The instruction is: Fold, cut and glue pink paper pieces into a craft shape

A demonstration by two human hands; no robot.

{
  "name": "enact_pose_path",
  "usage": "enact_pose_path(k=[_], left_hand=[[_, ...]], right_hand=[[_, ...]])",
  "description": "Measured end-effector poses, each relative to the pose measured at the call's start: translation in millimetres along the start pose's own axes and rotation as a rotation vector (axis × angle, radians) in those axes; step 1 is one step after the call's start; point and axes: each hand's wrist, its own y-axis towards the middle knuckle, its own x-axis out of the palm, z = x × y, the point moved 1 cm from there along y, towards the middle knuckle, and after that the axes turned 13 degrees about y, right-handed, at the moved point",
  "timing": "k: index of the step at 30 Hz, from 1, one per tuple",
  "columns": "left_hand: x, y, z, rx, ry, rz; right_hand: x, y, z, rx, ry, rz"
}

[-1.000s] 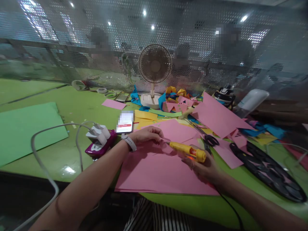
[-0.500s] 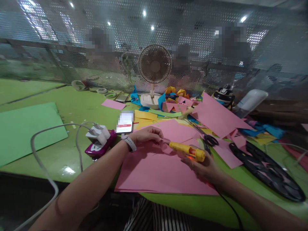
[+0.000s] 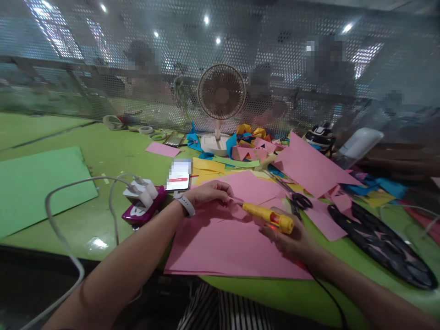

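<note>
My right hand [image 3: 290,238] is wrapped round a yellow glue gun [image 3: 268,216] whose tip points left at a small fold of pink paper [image 3: 237,207]. My left hand [image 3: 210,191], with a white watch on the wrist, pinches that fold with closed fingers just left of the gun's tip. Both hands work over large pink paper sheets [image 3: 223,247] lying on the green table [image 3: 110,156].
A phone [image 3: 178,176], a purple power strip with white plugs [image 3: 142,201] and cables lie left. Black scissors [image 3: 299,200], a black fan grille [image 3: 385,245], paper scraps, a desk fan [image 3: 221,103] and a green sheet [image 3: 34,183] surround the work. People sit behind the mesh screen.
</note>
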Motion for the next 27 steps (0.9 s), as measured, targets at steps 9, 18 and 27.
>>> enact_pose_path(k=[9, 18, 27], left_hand=[[-0.1, 1, 0, -0.012, -0.026, 0.036], [0.4, 0, 3, -0.008, 0.02, 0.031], [-1.4, -1, 4, -0.023, 0.04, 0.043]], right_hand=[[-3, -2, 6, -0.105, -0.056, -0.056], [-34, -12, -21, -0.442, -0.386, 0.044], [-138, -71, 9, -0.186, -0.947, 0.587]])
